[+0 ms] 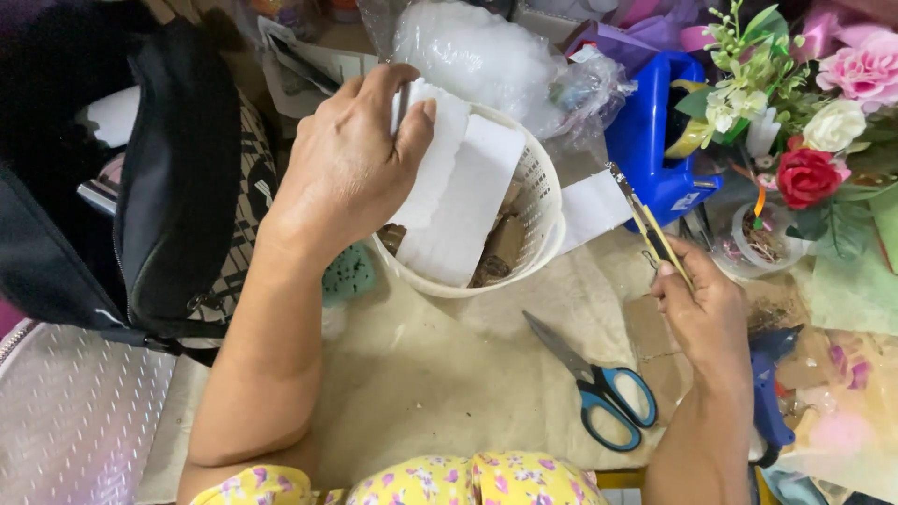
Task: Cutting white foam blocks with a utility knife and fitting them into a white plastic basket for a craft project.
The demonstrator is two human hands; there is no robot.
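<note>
My left hand [351, 159] grips a white foam piece [440, 140] with a scalloped edge, holding it over a white plastic basket [543, 201]. A second white foam block [463, 210] leans inside the basket among brown scraps. My right hand [702, 304] holds a yellow and black utility knife [650, 224], its blade pointing up and to the left, near a white paper slip [589, 206]. Blue-handled scissors [594, 383] lie shut on the beige cloth between my arms.
A black bag [173, 178] sits at the left. A blue tape dispenser [655, 140] stands behind the knife. Artificial flowers [814, 122] crowd the right side. A bubble-wrap bundle [477, 51] lies behind the basket. A blue glue gun [767, 393] rests by my right wrist.
</note>
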